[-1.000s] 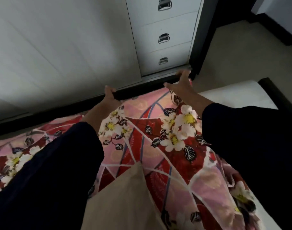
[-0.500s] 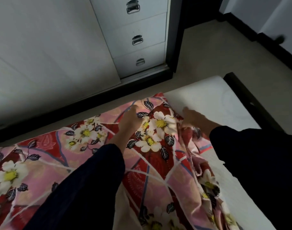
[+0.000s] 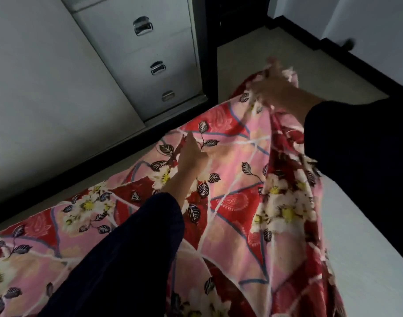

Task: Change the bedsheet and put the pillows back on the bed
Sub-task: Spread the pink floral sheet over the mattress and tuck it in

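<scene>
Red-and-pink floral fabric fills our head view: the bedsheet (image 3: pixel 232 202) lies across the far side of the bed, with white mattress (image 3: pixel 367 248) bare at right. Our right hand (image 3: pixel 276 88), blurred, has its fingers closed on a bunched corner held above the bed's edge. Our left hand (image 3: pixel 191 154) pinches a fold near the far side. We judge that an uneven tug could skew the sheet or spill it onto the floor (image 3: pixel 298 53).
</scene>
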